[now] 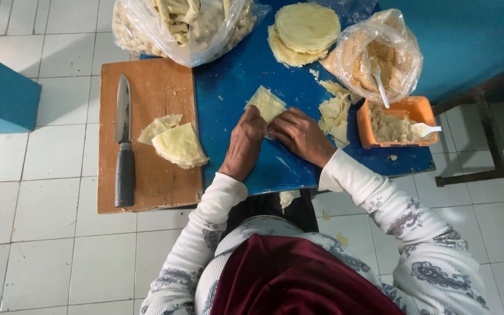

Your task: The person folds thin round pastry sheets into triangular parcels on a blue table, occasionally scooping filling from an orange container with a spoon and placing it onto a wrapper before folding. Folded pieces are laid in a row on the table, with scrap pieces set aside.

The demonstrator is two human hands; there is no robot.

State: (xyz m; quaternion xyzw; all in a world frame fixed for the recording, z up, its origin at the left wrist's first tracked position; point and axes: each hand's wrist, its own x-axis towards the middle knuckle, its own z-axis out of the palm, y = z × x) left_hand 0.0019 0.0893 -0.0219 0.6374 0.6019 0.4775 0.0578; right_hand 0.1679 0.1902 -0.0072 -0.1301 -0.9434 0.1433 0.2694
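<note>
A: On the left of the blue table (234,76), what's there?
B: Wooden board (153,181) with a knife (123,140) lying along it, blade pointing away from the person. A pile of cut wedges (177,144) sits just beside it, no hand on them
A: Hands?
B: Middle of the table. Left hand (245,140) has its fingers bent down, pinching the near edge of the pastry sheet (266,104). Right hand (301,135) meets it from the other side, fingers curled onto the same edge. The sheet lies on the blue top, far corner poking out past the fingertips
A: Step?
B: Looks like folding or rolling the sheet, early on, since most of it is flat. Cannot tell if there's filling inside, the hands cover that part
A: Next move needs?
B: Probably even pressure from both hands so the thin sheet doesn't tear
A: Right side?
B: Scraps (335,114) near the right hand, then an orange tub (406,108) with a white spoon (427,128). Bag of crumbs (380,55) behind it, stack of round sheets (301,32) at the far edge
</note>
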